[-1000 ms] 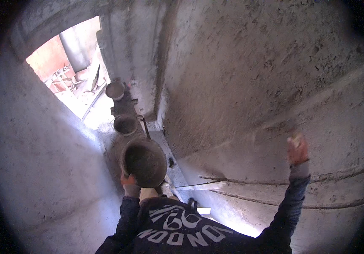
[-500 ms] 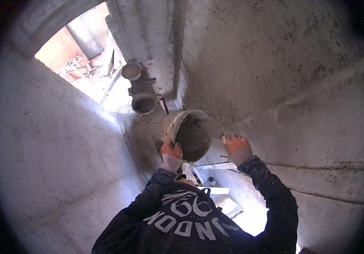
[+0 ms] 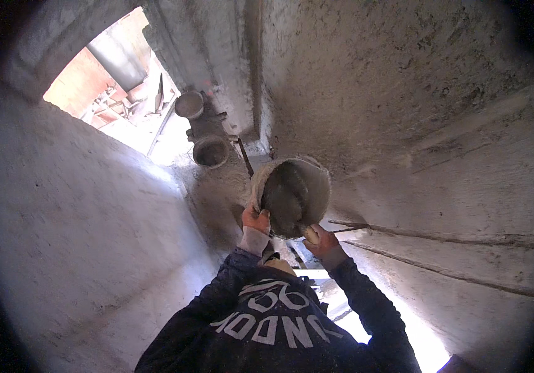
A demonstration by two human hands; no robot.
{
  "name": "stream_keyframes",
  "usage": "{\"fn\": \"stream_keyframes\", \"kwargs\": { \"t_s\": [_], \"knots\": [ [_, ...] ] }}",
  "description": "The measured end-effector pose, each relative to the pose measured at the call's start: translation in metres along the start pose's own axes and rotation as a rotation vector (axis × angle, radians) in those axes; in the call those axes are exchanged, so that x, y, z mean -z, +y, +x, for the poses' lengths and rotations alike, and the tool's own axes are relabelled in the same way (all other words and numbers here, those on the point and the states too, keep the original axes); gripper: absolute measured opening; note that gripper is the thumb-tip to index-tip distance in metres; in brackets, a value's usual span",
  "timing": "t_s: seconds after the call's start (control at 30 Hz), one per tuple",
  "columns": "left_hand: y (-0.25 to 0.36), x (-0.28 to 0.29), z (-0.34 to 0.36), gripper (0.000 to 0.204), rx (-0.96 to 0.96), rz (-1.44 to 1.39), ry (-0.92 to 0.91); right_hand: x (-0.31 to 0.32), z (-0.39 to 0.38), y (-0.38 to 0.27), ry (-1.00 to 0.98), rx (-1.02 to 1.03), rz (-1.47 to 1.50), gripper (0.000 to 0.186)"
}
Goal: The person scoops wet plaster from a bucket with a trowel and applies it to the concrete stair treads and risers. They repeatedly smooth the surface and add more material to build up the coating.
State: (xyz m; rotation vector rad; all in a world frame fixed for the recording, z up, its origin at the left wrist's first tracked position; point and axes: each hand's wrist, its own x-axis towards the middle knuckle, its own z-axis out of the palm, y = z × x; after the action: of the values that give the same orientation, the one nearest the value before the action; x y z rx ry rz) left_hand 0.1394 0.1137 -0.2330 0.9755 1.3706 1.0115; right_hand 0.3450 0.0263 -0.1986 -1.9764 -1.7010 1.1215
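A round bucket (image 3: 316, 181) crusted with grey residue is in front of me, its mouth tilted toward me. Grey, wet-looking mortar (image 3: 287, 196) lies inside. My left hand (image 3: 256, 221), in an orange glove, is closed on the near left rim. At the near right rim, my right hand (image 3: 321, 240), gloved too, is closed around the pale, wooden-looking handle (image 3: 310, 234) of a tool. The tool's working end is hidden or too dark to make out at the bucket.
Two smaller buckets (image 3: 209, 151) stand beyond, on a dusty surface. Rough plastered walls (image 3: 441, 124) rise on both sides. A bright opening (image 3: 114, 78) shows debris at the far left. Cables or rods (image 3: 441, 236) run along the right wall.
My right hand has moved left and down, from beside the right wall to the bucket's near rim. The bucket has shifted slightly right, with my left hand still on it.
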Motion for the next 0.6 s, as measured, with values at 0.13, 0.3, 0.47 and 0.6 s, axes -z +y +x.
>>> {"fn": "stream_keyframes", "kwargs": {
  "t_s": [0.13, 0.3, 0.47, 0.6],
  "knots": [
    [-0.026, 0.0, 0.016, 0.036, -0.124, -0.254, 0.101, 0.015, -0.001, -0.015, 0.073, -0.008, -0.31, 0.04],
    [-0.049, -0.001, 0.03, 0.03, -0.005, -0.304, 0.085, 0.038, 0.004, -0.002, 0.11, -0.082, -0.424, 0.041],
    [-0.106, 0.007, 0.056, 0.029, 0.093, -0.282, 0.139, 0.07, 0.015, -0.004, 0.31, 0.191, -0.733, 0.036],
    [-0.049, 0.006, 0.038, 0.034, 0.017, -0.08, 0.18, 0.099, 0.036, -0.042, 0.253, 0.165, -0.915, 0.036]
  ]
}}
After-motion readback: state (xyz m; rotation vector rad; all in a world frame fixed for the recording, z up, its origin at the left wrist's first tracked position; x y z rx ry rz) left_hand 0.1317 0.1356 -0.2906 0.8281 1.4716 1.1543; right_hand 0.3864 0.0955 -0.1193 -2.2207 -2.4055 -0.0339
